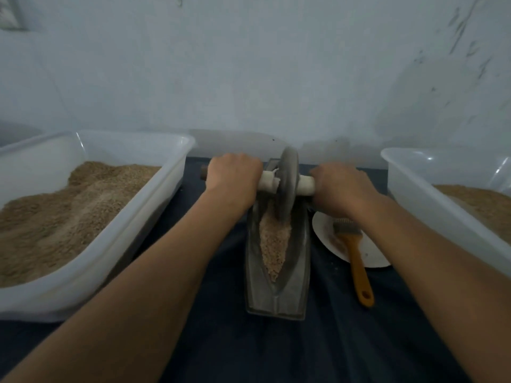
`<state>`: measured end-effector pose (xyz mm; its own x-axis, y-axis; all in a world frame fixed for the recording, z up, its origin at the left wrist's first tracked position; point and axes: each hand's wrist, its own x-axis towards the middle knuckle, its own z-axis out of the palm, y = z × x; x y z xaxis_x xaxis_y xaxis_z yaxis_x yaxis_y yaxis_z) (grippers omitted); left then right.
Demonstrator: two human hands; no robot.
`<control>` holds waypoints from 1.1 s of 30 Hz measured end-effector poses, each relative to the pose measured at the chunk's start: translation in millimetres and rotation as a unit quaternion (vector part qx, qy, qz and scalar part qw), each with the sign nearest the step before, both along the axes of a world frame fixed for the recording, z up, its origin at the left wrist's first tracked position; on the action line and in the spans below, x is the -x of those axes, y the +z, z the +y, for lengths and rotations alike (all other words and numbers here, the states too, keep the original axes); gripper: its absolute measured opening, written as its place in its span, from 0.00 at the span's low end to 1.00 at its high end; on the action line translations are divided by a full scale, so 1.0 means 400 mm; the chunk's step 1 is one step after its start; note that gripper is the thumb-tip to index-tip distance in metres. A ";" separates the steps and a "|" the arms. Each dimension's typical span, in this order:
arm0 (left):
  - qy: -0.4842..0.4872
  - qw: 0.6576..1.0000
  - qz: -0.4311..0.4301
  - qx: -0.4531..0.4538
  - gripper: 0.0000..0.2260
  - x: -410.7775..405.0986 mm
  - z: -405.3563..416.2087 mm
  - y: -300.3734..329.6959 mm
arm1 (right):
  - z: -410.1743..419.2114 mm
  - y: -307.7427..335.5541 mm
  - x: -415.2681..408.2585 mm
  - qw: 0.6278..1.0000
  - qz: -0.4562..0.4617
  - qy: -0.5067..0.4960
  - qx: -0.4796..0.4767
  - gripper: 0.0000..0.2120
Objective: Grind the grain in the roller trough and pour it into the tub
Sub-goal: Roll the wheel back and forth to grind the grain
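A narrow grey metal trough (300,261) lies lengthwise on the dark cloth in front of me, with pale crushed grain (273,244) along its groove. A grey roller wheel (287,186) stands in the trough's far end on a cloth-wrapped axle (305,185). My left hand (233,176) grips the axle to the left of the wheel. My right hand (341,186) grips it to the right. A white plastic tub (143,217) of brown ground grain sits at the left. A second white tub (431,205) holding grain sits at the right.
A white plate (370,255) with a little grain lies right of the trough. A brush with an orange handle (358,261) rests across the plate. A pale wall rises just behind the table. Dark blue cloth (249,349) covers the tabletop.
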<state>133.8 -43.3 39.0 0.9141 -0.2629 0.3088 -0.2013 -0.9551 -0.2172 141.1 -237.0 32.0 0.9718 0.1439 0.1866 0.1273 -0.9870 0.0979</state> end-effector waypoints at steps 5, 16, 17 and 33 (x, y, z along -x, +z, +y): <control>-0.075 0.994 0.085 -0.003 0.10 0.127 0.097 -0.023 | 0.002 -0.026 0.211 0.993 -0.083 0.055 0.070 0.11; 0.001 0.998 0.024 0.057 0.09 -0.028 0.022 -0.018 | 0.032 0.037 -0.012 0.998 -0.015 -0.024 0.063 0.12; -0.002 0.998 0.014 0.053 0.08 -0.027 0.021 -0.020 | 0.030 0.036 -0.012 0.998 -0.016 -0.023 0.058 0.12; 0.000 0.997 0.054 0.062 0.11 -0.021 0.039 -0.019 | 0.036 0.029 0.012 0.997 -0.025 -0.035 0.059 0.09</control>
<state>142.1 -27.7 31.6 0.9442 -0.2277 0.2380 -0.2162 -0.9736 -0.0735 136.2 -222.5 43.5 0.9703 0.1005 0.2200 0.0515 -0.9745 0.2182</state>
